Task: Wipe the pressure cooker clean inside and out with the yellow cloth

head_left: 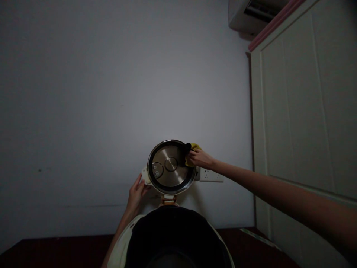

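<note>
A pressure cooker (119, 243) with a dark inner pot (178, 238) stands in front of me. Its round lid (169, 178), metal on the inside with a black seal ring, is raised on the hinge (169, 200) at the back. My left hand (136, 191) grips the pale tab on the lid's left edge, fingers partly behind it. At the lid's upper right edge, my right hand (200, 158) is closed on a yellow and black cloth (189, 160) and presses it against the inner rim.
A white wall socket (212, 175) sits behind the lid on the right. The dark red tabletop (64, 251) meets the wall. A pale cabinet (295, 111) rises at the right, below an air conditioner (237, 16). A flat strip (259, 237) lies on the tabletop's right side.
</note>
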Tool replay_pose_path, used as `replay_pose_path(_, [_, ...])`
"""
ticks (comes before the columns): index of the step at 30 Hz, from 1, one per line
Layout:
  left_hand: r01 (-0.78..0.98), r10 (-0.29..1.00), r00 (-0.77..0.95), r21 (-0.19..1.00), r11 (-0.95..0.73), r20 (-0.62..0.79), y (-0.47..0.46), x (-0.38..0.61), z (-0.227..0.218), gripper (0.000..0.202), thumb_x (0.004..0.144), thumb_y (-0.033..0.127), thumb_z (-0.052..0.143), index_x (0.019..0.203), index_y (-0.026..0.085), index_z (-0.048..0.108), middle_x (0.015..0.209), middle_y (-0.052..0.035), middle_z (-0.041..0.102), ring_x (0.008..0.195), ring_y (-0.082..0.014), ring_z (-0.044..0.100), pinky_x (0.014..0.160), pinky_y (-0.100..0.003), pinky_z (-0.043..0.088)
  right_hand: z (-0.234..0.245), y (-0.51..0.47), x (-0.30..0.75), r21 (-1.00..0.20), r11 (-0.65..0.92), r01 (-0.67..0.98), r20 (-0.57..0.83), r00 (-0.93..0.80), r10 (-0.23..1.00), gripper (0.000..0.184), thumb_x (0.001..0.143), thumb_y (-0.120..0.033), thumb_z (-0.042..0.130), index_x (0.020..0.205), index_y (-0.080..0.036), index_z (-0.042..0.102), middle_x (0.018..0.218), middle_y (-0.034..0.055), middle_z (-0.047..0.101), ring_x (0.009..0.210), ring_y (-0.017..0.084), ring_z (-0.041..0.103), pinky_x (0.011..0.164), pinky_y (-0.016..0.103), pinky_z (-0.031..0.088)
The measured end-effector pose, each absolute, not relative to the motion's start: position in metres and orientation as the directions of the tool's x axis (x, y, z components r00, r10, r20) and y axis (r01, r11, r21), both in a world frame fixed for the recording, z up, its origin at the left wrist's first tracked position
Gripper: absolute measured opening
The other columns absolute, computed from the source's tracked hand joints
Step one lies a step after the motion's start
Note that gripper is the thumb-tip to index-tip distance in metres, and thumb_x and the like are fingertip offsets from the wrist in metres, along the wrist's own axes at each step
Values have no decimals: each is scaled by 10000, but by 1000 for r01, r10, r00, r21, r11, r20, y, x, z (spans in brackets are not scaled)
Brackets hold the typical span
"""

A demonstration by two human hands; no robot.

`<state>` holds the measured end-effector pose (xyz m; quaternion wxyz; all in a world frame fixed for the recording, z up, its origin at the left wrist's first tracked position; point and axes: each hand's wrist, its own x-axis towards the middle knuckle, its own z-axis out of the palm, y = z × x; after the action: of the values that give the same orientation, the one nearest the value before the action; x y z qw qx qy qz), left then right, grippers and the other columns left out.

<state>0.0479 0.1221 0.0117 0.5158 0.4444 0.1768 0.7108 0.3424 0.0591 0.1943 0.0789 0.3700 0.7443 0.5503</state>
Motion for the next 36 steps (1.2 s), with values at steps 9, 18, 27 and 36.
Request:
replay_pose_path(9, [-572,892,-63,716,-399,447,119,48,15,608,774,305,644,1341,202,453,1144,-97,651,836,-174,670,775,-314,537,138,58,325,707,-18,707,475,-456,753,241,829,-44,453,922,-45,675,908,208,658,974,291,523,721,366,414])
replay_pose_path(18, [-575,897,-71,717,-394,436,121,48,14,646,774,287,641,1367,167,415,1095,-107,668,741,-146,660,718,-280,538,69,36,268,517,95,851,393,-334,857,224,742,-35,540,856,-124,712,859,143,705,891,260,622,758,322,458])
replay_pose_path(27, [-595,893,-67,701,-394,445,123,49,12,679,739,321,674,1357,181,430,1176,-117,631,866,-189,658,761,-312,531,137,55,259,-189,424,886,604,-236,762,284,827,-190,459,1007,-147,675,960,62,700,882,191,635,738,245,450])
replay_pose_path(36, [-593,875,-58,689,-418,481,122,50,10,704,717,376,687,1349,183,444,1195,-119,621,922,-209,651,775,-311,528,174,114,202,-503,662,556,853,198,482,355,829,-250,464,1141,-147,600,1125,97,655,990,203,613,861,307,457])
